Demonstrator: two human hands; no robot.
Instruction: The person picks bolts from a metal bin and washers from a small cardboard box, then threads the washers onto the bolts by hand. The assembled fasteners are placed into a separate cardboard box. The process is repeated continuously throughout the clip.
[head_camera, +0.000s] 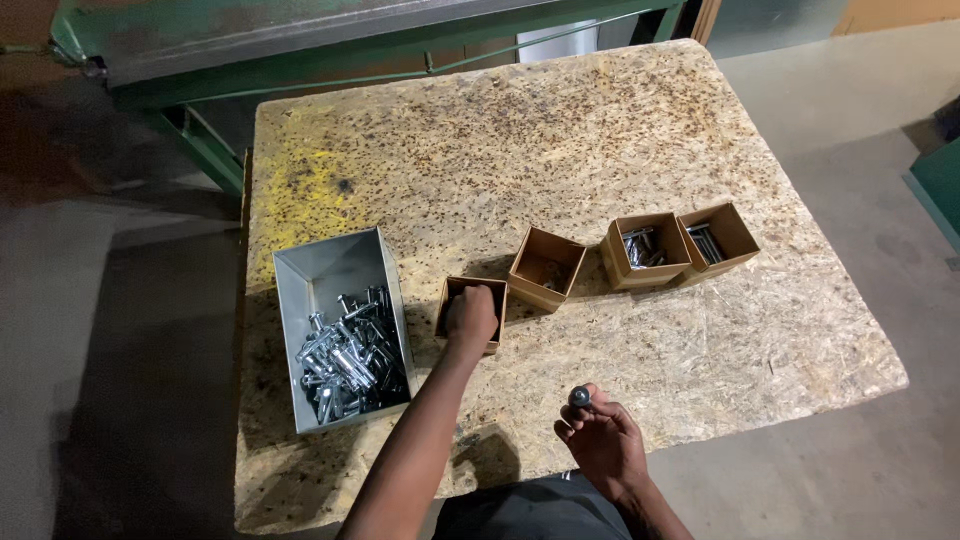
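Bolt (580, 397): short, dark metal, round head up.
Right hand (603, 440): fingers clamped on bolt.
Left hand (471, 318): curled inside small cardboard box (446, 306); grip cannot be told.

A metal bin (340, 325) is sitting on the left part of the surface (600, 140), with a heap of bolts (350, 360) lying in its near half. To its right, four small boxes are standing in a row that is running rightward and slightly away from the person. The left hand (470, 318) is reaching into the first box (470, 312), just beside the bin. The second box (546, 268) is sitting next to it, the third box (645, 250) and fourth box (718, 238) are touching each other, each holding a few bolts. The right hand (603, 435) is hovering at the near edge, its fingers (596, 402) holding a bolt (579, 397).
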